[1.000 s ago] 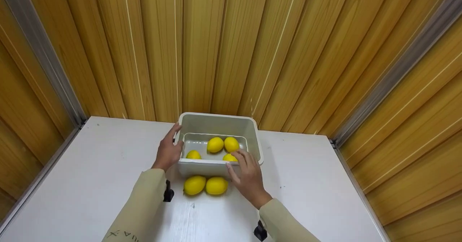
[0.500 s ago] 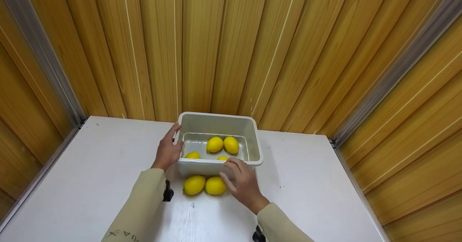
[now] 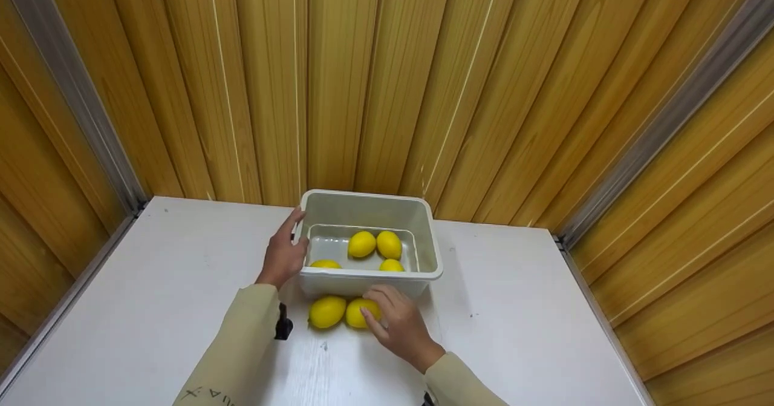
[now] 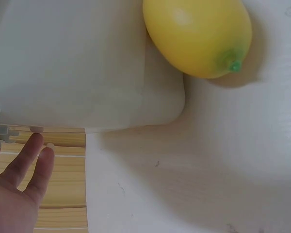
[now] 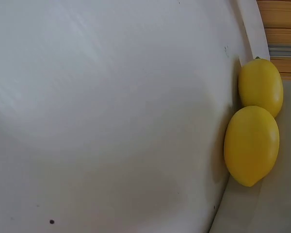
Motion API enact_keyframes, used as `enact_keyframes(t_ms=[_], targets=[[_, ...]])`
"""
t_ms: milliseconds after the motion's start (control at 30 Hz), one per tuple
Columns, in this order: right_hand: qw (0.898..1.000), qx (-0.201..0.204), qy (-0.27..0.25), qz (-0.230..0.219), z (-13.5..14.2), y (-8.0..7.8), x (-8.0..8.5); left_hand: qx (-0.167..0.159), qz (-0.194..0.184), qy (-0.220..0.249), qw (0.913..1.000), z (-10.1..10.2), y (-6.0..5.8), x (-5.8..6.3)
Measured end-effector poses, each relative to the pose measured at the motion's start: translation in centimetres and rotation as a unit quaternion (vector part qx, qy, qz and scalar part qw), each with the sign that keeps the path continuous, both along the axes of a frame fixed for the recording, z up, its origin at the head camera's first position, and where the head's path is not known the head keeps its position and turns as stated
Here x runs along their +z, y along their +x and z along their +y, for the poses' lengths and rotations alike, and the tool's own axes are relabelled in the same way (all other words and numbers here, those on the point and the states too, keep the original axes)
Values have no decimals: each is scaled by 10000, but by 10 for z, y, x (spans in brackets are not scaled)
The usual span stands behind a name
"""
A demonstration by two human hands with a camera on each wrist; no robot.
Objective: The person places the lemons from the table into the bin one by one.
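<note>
A pale grey plastic bin stands at the back of the table, with several yellow lemons lying inside. My left hand holds the bin's left rim, thumb at the top edge and fingers along the outside. Two more lemons sit side by side against the bin's front wall: a left lemon with a green tip and a right lemon. Over the right one's right side is my right hand, its fingers loosely bent and thumb apart; contact is unclear. The right wrist view shows both front lemons but no hand.
The white table extends to both sides of the bin and in front of it. Wood-patterned panels rise close behind the bin, with metal posts at the corners.
My right hand has come out from over the bin, down toward the right front lemon. A lemon at the bin's front right has shifted a little. My left hand stays on the rim.
</note>
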State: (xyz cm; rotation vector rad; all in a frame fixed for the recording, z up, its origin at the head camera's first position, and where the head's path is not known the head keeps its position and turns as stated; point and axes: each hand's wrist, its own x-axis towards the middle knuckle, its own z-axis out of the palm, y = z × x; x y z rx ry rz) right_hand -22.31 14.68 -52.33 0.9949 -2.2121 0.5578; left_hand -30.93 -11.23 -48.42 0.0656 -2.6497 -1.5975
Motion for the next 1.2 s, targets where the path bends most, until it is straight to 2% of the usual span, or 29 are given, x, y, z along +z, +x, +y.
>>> enact_keyframes(t_ms=[333,733,1033,1200], targets=[[9994,-150,181,-256,-4,4,-10,27,-89,39,9999,0,0,1],[9974,-289,498,-430,-7,7,-13,21,-166,70,9998,0,0,-1],[9938,-330,811,-680,-7,8,-19,60,60,-81,9999,-2,-1,-3],[9891,-483,1023,-940,-7,10,-21,62,50,-97,9999,-1,-2,-4]])
